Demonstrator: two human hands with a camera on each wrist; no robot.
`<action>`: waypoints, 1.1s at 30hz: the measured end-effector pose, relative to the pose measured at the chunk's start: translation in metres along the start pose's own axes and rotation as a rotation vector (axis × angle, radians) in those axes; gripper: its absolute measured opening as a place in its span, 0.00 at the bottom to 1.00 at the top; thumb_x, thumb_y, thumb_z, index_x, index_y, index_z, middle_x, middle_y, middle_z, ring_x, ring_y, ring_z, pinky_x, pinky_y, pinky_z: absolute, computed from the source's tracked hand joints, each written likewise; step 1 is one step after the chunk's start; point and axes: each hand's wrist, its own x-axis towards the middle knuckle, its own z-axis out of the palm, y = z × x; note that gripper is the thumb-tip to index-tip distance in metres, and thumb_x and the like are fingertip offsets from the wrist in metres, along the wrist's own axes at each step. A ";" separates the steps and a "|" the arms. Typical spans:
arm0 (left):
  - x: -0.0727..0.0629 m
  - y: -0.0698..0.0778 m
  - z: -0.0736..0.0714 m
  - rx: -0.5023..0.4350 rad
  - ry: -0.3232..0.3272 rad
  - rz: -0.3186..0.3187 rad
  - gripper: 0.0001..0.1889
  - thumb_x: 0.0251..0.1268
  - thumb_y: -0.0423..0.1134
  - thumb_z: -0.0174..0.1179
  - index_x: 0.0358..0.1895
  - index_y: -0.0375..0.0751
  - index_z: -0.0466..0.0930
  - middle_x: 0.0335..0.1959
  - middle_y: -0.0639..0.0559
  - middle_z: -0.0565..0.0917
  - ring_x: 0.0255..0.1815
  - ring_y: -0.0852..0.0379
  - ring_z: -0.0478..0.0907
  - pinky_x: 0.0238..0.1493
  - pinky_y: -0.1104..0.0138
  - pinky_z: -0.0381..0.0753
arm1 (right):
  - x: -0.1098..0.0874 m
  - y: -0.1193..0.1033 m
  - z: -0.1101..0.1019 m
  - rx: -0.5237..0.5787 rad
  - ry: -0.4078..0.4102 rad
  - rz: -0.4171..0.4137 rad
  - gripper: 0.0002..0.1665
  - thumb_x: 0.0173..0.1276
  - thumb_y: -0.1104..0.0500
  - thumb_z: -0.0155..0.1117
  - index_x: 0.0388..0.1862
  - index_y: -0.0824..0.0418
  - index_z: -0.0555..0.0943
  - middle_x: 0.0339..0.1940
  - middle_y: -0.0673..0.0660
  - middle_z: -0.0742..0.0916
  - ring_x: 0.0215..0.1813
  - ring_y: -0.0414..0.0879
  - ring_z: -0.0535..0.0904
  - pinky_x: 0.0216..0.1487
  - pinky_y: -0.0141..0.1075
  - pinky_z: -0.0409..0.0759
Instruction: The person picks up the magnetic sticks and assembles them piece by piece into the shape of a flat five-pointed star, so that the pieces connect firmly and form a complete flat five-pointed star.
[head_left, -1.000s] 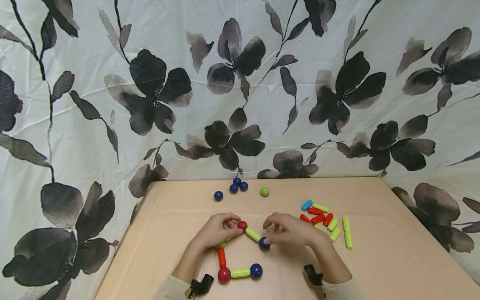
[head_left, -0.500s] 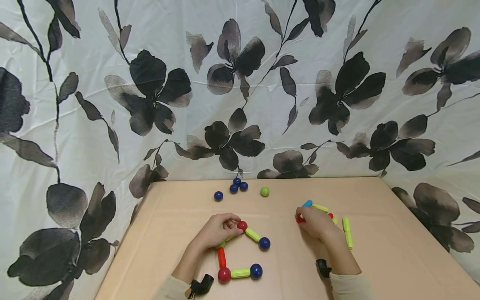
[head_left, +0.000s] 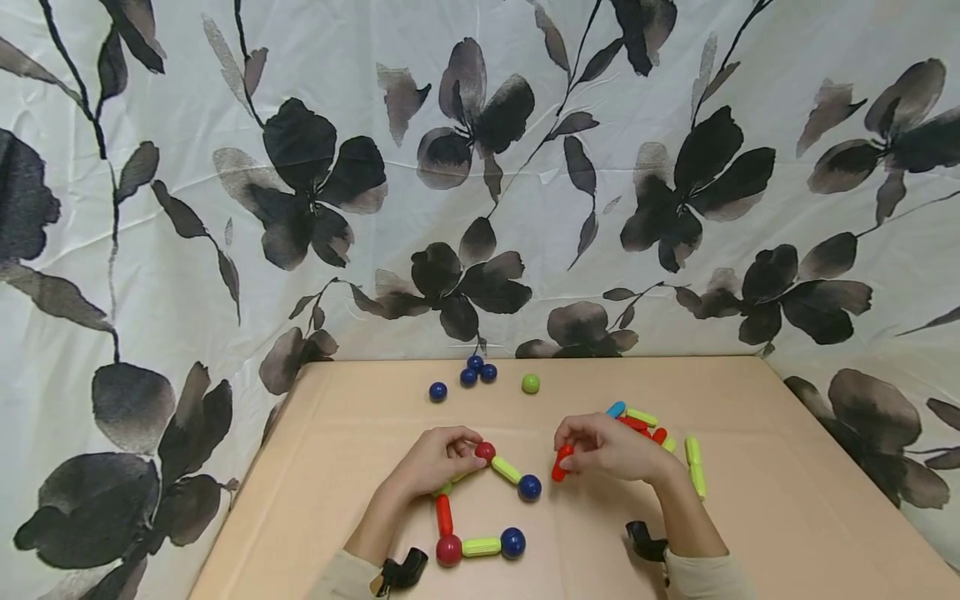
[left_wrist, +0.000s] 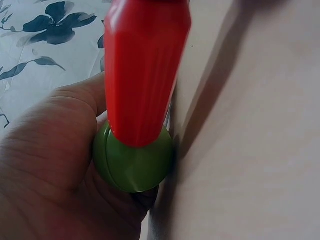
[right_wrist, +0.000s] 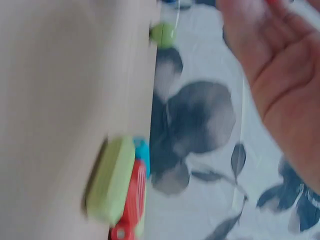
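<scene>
My left hand [head_left: 438, 461] pinches a red ball [head_left: 485, 451] at the top of a chain of balls and rods lying on the table. From that ball a yellow-green rod [head_left: 506, 471] runs to a blue ball [head_left: 529, 487]. Below the hand, a red rod [head_left: 444, 515] leads to another red ball, then a yellow-green rod [head_left: 481, 547] and a second blue ball [head_left: 513, 542]. The left wrist view shows a green ball [left_wrist: 132, 167] at the red rod's end, beside the palm. To the right of the chain, my right hand [head_left: 611, 447] holds a loose red rod [head_left: 562, 462].
A pile of red, yellow-green and blue rods [head_left: 637, 417] lies behind the right hand, partly hidden by it. Two yellow-green rods [head_left: 695, 467] lie end to end farther right. Several blue balls [head_left: 468, 377] and a green ball [head_left: 531, 383] sit near the table's back edge.
My right hand left the blue ball, reached right to the rod pile, and has come back left with a red rod. The left hand stays at the red ball.
</scene>
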 end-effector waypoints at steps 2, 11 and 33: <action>0.001 0.000 0.000 0.001 0.000 0.001 0.16 0.65 0.48 0.73 0.53 0.49 0.86 0.32 0.57 0.84 0.29 0.59 0.77 0.30 0.71 0.75 | 0.005 -0.005 0.008 0.052 -0.110 -0.030 0.10 0.69 0.61 0.72 0.46 0.62 0.84 0.32 0.57 0.88 0.28 0.48 0.78 0.36 0.30 0.78; 0.000 -0.001 0.001 0.005 0.001 0.002 0.16 0.66 0.48 0.73 0.53 0.49 0.86 0.32 0.57 0.84 0.28 0.60 0.77 0.30 0.71 0.76 | 0.027 -0.005 0.043 0.098 -0.308 -0.058 0.08 0.66 0.64 0.75 0.43 0.61 0.87 0.29 0.53 0.89 0.22 0.44 0.78 0.28 0.25 0.76; 0.001 -0.001 0.002 0.007 0.006 0.000 0.16 0.66 0.49 0.72 0.53 0.49 0.86 0.31 0.58 0.83 0.28 0.60 0.77 0.29 0.71 0.74 | 0.034 -0.017 0.063 -0.370 -0.209 -0.034 0.17 0.58 0.67 0.80 0.36 0.43 0.93 0.43 0.33 0.86 0.49 0.29 0.78 0.60 0.33 0.76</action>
